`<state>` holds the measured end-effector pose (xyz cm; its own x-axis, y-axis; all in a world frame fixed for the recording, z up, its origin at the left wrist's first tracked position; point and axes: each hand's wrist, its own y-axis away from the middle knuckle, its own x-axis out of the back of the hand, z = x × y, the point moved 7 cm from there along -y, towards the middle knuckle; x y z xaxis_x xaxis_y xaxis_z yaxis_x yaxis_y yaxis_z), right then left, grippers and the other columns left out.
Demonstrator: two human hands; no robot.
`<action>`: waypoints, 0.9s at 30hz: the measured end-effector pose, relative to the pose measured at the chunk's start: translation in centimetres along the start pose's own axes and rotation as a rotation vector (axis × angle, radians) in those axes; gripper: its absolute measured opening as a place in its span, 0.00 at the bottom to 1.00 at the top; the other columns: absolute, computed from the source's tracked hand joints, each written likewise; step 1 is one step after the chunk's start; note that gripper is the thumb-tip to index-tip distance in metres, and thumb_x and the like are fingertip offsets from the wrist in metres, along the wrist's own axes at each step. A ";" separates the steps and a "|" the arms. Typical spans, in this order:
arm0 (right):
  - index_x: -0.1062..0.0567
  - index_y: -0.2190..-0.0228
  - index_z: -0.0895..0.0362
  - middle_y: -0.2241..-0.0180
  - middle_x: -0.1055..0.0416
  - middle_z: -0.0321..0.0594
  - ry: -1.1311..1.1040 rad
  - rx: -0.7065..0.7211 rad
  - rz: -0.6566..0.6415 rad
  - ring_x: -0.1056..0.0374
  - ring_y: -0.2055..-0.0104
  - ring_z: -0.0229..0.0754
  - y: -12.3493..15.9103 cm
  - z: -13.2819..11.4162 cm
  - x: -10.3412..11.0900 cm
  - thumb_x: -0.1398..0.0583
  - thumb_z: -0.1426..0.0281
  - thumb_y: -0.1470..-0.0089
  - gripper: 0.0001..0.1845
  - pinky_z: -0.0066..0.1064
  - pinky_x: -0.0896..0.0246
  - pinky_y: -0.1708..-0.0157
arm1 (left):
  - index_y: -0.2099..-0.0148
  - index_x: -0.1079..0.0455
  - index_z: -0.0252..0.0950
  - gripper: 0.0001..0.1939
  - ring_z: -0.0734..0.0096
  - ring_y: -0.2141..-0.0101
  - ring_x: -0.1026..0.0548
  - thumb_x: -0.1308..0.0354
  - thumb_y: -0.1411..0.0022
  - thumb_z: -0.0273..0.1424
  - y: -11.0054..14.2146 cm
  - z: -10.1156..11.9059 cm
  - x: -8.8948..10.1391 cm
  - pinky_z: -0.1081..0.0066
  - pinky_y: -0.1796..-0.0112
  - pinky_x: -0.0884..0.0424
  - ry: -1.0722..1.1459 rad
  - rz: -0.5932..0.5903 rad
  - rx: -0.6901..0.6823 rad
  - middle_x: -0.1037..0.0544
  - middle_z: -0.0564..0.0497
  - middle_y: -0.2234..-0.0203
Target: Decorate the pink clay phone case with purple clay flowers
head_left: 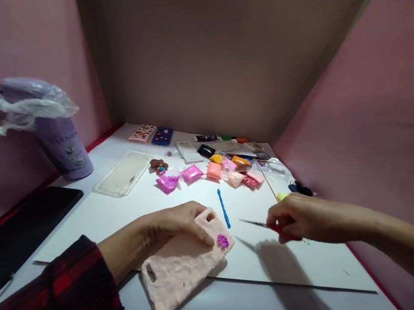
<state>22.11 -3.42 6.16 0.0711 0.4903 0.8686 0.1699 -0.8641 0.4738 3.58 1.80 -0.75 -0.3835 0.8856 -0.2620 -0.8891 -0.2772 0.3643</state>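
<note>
My left hand grips a phone case covered in lumpy pale pink clay, thumb across its face and fingers behind. A small purple clay flower sits near the case's right corner. To the right, my right hand is closed around the red handles of a pair of scissors. The thin pointed blades face left towards the flower, apart from the case. Between case and blades, slightly farther back, lies a blue modelling tool on the white board.
Behind are several clay packets, a clear tray and two decorated cases. A thin stick lies near my right hand. At left are a black phone-like slab and a purple tumbler with plastic wrap.
</note>
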 end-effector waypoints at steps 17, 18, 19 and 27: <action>0.30 0.67 0.59 0.68 0.32 0.46 0.315 -0.173 0.457 0.33 0.68 0.45 -3.3 0.3 -2.3 0.48 0.85 0.49 0.12 0.31 0.51 0.72 | 0.45 0.36 0.34 0.35 0.59 0.56 0.28 0.35 0.54 0.40 -1.3 3.5 3.5 0.67 0.56 0.34 -0.719 0.507 -0.385 0.26 0.46 0.54; 0.30 0.68 0.59 0.68 0.32 0.46 0.315 -0.186 0.474 0.32 0.68 0.45 -3.2 0.2 -2.3 0.48 0.85 0.49 0.13 0.31 0.50 0.72 | 0.45 0.36 0.36 0.33 0.60 0.55 0.28 0.36 0.53 0.41 -1.3 3.6 3.4 0.68 0.56 0.34 -0.791 0.513 -0.392 0.26 0.47 0.54; 0.30 0.68 0.59 0.67 0.32 0.46 0.316 -0.199 0.494 0.32 0.68 0.45 -3.1 0.2 -2.2 0.48 0.85 0.49 0.13 0.31 0.50 0.72 | 0.46 0.35 0.37 0.32 0.60 0.55 0.29 0.37 0.53 0.41 -1.3 3.7 3.3 0.68 0.56 0.34 -0.856 0.520 -0.396 0.26 0.48 0.54; 0.32 0.51 0.59 0.57 0.30 0.51 0.289 -0.211 0.724 0.32 0.61 0.49 1.4 -1.9 -5.3 0.50 0.78 0.41 0.18 0.34 0.43 0.70 | 0.45 0.35 0.33 0.36 0.55 0.58 0.31 0.39 0.51 0.48 -0.8 3.9 3.6 0.64 0.59 0.37 -1.073 0.612 -0.380 0.27 0.43 0.58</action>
<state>20.15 -7.43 2.48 -0.1698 -0.2237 0.9598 -0.0123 -0.9733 -0.2290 3.93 6.66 1.52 -0.5169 0.3835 0.7653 -0.7242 -0.6726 -0.1521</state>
